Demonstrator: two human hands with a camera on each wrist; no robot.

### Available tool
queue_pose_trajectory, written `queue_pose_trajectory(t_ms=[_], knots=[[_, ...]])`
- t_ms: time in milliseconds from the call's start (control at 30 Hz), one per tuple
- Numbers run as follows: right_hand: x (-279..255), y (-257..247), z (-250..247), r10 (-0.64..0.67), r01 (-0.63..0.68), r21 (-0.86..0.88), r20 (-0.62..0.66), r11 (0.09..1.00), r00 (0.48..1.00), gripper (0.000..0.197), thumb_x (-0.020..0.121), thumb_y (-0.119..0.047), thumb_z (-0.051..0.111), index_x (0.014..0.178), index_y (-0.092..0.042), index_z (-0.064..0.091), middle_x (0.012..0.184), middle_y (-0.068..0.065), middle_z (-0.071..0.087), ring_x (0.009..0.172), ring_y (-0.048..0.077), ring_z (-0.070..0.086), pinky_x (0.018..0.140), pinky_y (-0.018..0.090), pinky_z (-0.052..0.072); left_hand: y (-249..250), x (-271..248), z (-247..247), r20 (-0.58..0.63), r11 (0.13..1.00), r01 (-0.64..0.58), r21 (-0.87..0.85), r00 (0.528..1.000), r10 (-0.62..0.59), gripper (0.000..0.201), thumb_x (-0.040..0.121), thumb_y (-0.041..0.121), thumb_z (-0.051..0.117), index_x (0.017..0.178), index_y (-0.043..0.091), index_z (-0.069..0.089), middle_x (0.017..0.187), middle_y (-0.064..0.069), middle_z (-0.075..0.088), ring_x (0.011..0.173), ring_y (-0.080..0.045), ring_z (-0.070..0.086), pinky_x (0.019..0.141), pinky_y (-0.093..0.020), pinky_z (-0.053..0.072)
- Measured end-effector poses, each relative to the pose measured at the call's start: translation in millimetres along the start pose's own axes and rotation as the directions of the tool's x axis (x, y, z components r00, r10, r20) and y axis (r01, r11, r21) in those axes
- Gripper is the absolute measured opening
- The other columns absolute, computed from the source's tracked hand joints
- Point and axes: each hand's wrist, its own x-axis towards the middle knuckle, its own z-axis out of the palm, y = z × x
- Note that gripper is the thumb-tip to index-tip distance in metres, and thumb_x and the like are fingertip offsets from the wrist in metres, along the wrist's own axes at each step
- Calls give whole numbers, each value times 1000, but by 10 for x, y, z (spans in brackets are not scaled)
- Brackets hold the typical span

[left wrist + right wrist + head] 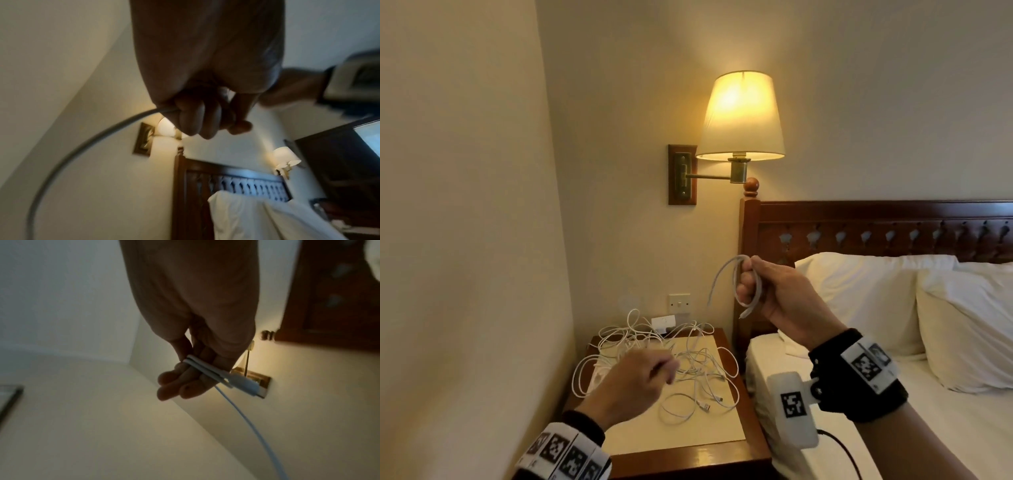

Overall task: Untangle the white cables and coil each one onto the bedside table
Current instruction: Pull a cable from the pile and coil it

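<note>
A tangle of white cables (690,365) lies on the wooden bedside table (688,442). My right hand (748,281) is raised above the table's right side and grips a small coil of white cable (722,274). In the right wrist view the coil's loops and a connector (244,383) lie across the fingers (174,386). A strand drops from the coil toward the tangle. My left hand (661,368), blurred, hovers over the tangle. Its fingers (197,120) are curled round a white cable (82,146) that arcs away down to the left.
A lit wall lamp (739,116) hangs above the table. The bed (893,428) with white pillows (876,301) and a dark wooden headboard (876,226) stands to the right. A wall switch (679,303) and a white adapter (662,323) sit behind the tangle. A wall closes the left side.
</note>
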Motion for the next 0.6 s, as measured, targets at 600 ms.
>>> queue_pose_trajectory(t_ms=[600], knots=[[-27, 430, 331, 42, 1, -384, 103, 923, 994, 34, 105, -23, 36, 91, -5, 62, 61, 4, 52, 55, 16, 48, 59, 27, 43, 643, 477, -599, -447, 964, -246, 101, 855, 265, 27, 99, 40, 42, 75, 29, 47, 52, 14, 40, 48, -7, 40, 49, -13, 29]])
